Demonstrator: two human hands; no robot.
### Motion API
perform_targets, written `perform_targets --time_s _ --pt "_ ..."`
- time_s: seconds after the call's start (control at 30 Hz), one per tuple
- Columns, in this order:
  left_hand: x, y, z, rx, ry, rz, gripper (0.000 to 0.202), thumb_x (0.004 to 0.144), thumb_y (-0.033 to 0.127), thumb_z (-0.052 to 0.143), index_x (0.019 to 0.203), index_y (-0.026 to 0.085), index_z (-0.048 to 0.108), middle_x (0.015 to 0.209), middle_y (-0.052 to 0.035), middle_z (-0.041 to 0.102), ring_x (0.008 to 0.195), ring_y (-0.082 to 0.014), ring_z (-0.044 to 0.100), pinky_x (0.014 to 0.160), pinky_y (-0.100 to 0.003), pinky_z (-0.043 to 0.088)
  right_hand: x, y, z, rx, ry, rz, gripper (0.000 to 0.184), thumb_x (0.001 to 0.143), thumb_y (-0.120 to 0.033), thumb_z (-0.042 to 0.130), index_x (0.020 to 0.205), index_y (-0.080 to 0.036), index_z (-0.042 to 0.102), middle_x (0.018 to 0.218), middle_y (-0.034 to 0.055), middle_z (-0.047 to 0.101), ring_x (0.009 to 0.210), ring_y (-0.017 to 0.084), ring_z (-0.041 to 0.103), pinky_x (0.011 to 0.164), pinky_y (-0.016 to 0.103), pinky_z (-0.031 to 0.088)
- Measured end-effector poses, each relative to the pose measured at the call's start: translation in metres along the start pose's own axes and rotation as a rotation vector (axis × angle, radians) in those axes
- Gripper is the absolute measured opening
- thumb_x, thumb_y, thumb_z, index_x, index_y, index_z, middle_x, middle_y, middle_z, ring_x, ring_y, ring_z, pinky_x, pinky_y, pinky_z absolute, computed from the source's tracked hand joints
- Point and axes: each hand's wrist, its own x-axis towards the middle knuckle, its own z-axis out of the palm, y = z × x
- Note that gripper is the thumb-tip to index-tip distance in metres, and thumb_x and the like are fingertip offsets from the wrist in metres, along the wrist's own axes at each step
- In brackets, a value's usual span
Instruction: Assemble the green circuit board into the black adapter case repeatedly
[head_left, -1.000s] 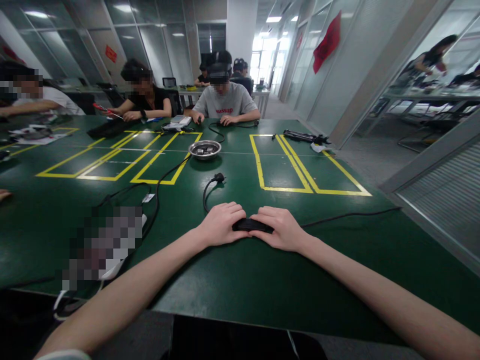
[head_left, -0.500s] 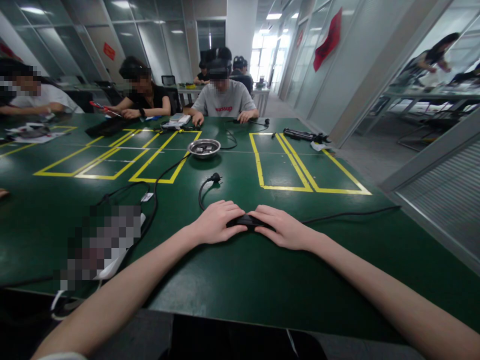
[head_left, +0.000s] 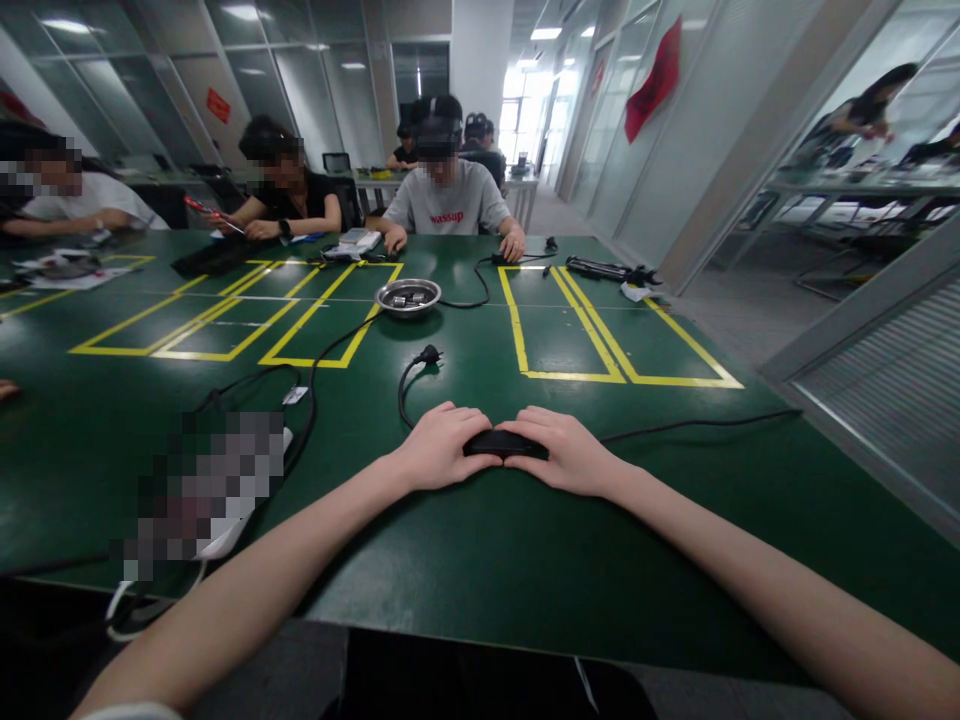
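A black power adapter (head_left: 496,443) lies low over the green table in front of me, gripped at both ends. My left hand (head_left: 448,447) is closed around its left end, thumb along the near side and fingers over the far side. On the right end, my right hand (head_left: 568,449) is closed in the same way; the two hands nearly meet in the middle. Beyond the left hand, a black plug (head_left: 429,355) with metal pins rests on a curved cord. Another black cable (head_left: 697,426) runs out from behind my right hand toward the right table edge.
A metal bowl (head_left: 407,297) with small metal parts stands mid-table. Yellow tape outlines (head_left: 570,378) mark the green table (head_left: 465,570). At left are a partly blurred-out object, a white edge (head_left: 225,535) and cables. A folded black tripod-like item (head_left: 611,270) lies far right. Several people sit opposite.
My left hand has slid slightly right, and the hands are closer together on the adapter. Across the table, a person's hand has shifted right with a small black object and its cord.
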Motion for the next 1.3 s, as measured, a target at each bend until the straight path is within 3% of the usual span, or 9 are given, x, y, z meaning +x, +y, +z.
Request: perform_targets --time_s 0.23,0.4,0.5,0.6,0.73,0.83,1.0,1.17,1.3 --pt "-0.001 -0.001 0.002 0.061 0.13 0.026 0.056 0.089 0.046 0.074 0.133 0.018 0.054 0.125 -0.0119 0.068 0.111 -0.0278 0.066 0.094 -0.04 0.051 0.001 0.002 -0.002 0.117 0.07 0.151 0.03 0.102 -0.037 0.054 0.126 -0.022 0.06 0.106 0.011 0.073 0.095 0.027 0.07 0.085 0.042 0.056" --pt "0.002 -0.007 0.004 0.212 0.205 0.157 0.041 0.101 0.031 0.058 0.14 0.018 0.053 0.127 -0.0136 0.068 0.111 -0.0266 0.066 0.09 -0.04 0.05 0.001 0.002 -0.005 0.477 0.062 0.339 0.023 0.102 -0.044 0.052 0.112 -0.023 0.05 0.093 0.0045 0.071 0.083 0.022 0.069 0.076 0.035 0.055" --pt "0.003 -0.009 0.004 0.25 0.185 0.22 0.045 0.106 0.04 0.05 0.143 0.014 0.052 0.126 -0.0151 0.07 0.11 -0.0272 0.065 0.09 -0.041 0.049 0.0 0.001 -0.006 0.571 -0.014 0.405 0.026 0.104 -0.049 0.045 0.111 -0.024 0.047 0.08 -0.0007 0.067 0.069 0.018 0.064 0.068 0.031 0.053" --pt "0.003 -0.01 0.004 0.261 0.14 0.212 0.053 0.106 0.05 0.045 0.143 0.012 0.053 0.123 -0.0166 0.071 0.106 -0.0286 0.065 0.089 -0.043 0.048 0.001 0.0 -0.007 0.345 0.043 0.335 0.025 0.105 -0.044 0.042 0.114 -0.022 0.052 0.089 0.0048 0.07 0.079 0.021 0.068 0.076 0.036 0.054" --pt "0.003 -0.01 0.004 0.24 0.084 0.203 0.053 0.107 0.051 0.043 0.138 0.01 0.057 0.116 -0.0165 0.073 0.1 -0.028 0.066 0.087 -0.043 0.047 0.0 0.0 -0.008 0.074 0.054 0.05 0.03 0.1 -0.04 0.055 0.122 -0.02 0.061 0.115 0.0145 0.072 0.102 0.028 0.069 0.086 0.041 0.056" --pt "0.003 -0.007 0.001 0.209 0.053 0.175 0.05 0.106 0.052 0.044 0.129 0.011 0.062 0.104 -0.0143 0.074 0.093 -0.0262 0.067 0.086 -0.04 0.047 0.0 0.002 -0.008 -0.032 0.011 -0.026 0.029 0.102 -0.039 0.054 0.12 -0.018 0.065 0.106 0.0139 0.075 0.095 0.027 0.072 0.082 0.04 0.057" --pt "0.002 -0.005 -0.004 0.108 0.104 0.1 0.045 0.104 0.054 0.05 0.117 0.015 0.067 0.093 -0.0088 0.071 0.086 -0.0228 0.066 0.082 -0.035 0.048 -0.001 0.006 -0.005 -0.156 0.012 0.008 0.036 0.107 -0.042 0.046 0.117 -0.014 0.066 0.095 0.0149 0.076 0.083 0.026 0.073 0.076 0.038 0.055" --pt "-0.001 -0.007 -0.002 0.118 0.118 0.14 0.039 0.105 0.049 0.049 0.114 0.016 0.067 0.092 -0.0083 0.072 0.086 -0.0217 0.066 0.08 -0.034 0.047 -0.002 0.002 -0.006 -0.013 0.033 0.031 0.034 0.104 -0.045 0.052 0.115 -0.015 0.065 0.098 0.0139 0.076 0.085 0.026 0.072 0.078 0.039 0.055" --pt "-0.001 -0.006 -0.003 0.167 0.119 0.218 0.036 0.107 0.046 0.047 0.112 0.016 0.066 0.103 -0.0106 0.074 0.093 -0.0228 0.066 0.08 -0.035 0.045 -0.001 0.0 -0.013 0.429 -0.027 0.196 0.033 0.098 -0.048 0.06 0.113 -0.019 0.061 0.1 0.0088 0.074 0.084 0.021 0.071 0.074 0.034 0.056"
